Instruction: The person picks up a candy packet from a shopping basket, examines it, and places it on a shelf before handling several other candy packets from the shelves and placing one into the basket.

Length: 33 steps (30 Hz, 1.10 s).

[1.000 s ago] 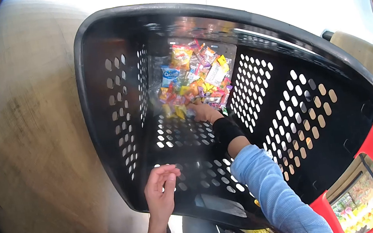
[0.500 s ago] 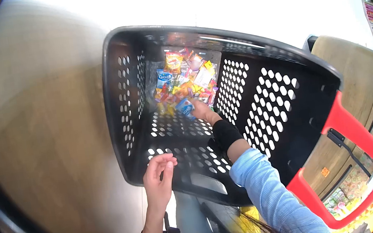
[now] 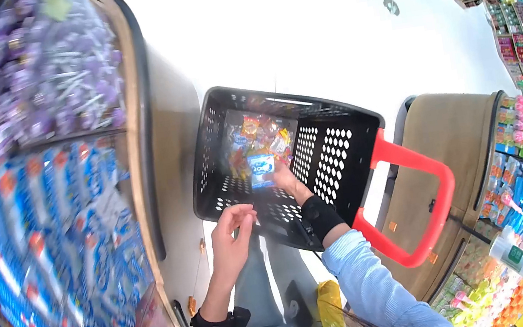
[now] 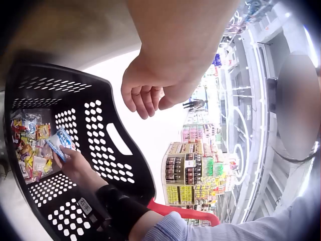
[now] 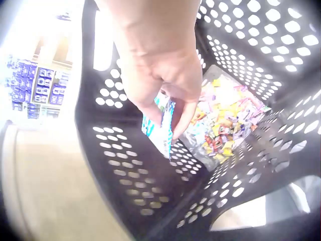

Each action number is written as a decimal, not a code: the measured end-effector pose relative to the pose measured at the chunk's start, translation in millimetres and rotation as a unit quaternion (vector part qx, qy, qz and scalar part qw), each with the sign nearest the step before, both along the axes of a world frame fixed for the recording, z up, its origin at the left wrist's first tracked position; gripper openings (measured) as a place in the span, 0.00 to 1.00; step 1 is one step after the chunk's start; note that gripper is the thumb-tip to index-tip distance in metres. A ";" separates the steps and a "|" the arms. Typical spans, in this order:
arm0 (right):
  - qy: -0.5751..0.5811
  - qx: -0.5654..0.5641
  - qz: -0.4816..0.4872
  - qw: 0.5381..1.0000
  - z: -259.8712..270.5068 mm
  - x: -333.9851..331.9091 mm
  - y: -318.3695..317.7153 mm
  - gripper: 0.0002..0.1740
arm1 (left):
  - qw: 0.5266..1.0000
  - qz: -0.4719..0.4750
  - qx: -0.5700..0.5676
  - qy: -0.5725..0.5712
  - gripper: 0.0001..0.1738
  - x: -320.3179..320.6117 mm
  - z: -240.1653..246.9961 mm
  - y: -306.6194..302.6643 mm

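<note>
My right hand point(image 3: 285, 177) pinches a small blue and white packet point(image 3: 261, 169) between thumb and fingers, inside a black shopping basket point(image 3: 329, 110) with rows of holes and a red handle point(image 3: 444, 184). In the right wrist view the packet point(image 5: 156, 131) is seen nearly edge-on below the fingers. Beyond it, on the basket's bottom, lies a clear bag of mixed wrapped candies point(image 5: 225, 118). My left hand point(image 3: 230, 238) hovers by the basket's near left side, fingers loosely curled with nothing in them.
On the left stands a wooden-edged display point(image 3: 137, 134) holding blue packages point(image 3: 50, 227) and purple wrapped sweets point(image 3: 62, 78). A wooden counter point(image 3: 432, 139) stands to the right, with colourful goods beside it. A yellow object point(image 3: 330, 308) hangs near my legs. Stocked shelves point(image 4: 190, 173) rise farther off.
The blue and white packet has come up from the candies in my right hand. The view has drawn back, so the basket looks smaller and displays appear on the left. My left hand keeps its pose.
</note>
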State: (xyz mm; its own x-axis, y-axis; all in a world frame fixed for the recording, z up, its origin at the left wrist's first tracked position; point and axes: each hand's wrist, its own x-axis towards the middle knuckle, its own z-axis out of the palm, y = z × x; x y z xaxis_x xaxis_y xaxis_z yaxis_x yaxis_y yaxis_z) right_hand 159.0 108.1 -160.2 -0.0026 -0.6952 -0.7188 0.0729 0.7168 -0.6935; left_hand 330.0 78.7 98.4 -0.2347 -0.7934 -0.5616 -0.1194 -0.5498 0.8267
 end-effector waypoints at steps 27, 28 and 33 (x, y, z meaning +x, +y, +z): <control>-0.109 -0.326 0.094 0.934 586.4 40.7 24.2 0.28 | 0.947 0.035 -0.270 0.170 0.20 50.0 296.8 43.4; -0.106 -0.335 0.103 0.930 591.2 43.4 28.6 0.28 | 0.947 0.035 -0.263 0.180 0.20 51.8 301.0 47.9; -0.097 -0.365 0.144 0.914 619.2 55.2 49.9 0.27 | 0.931 0.059 -0.279 0.229 0.17 57.5 331.4 68.5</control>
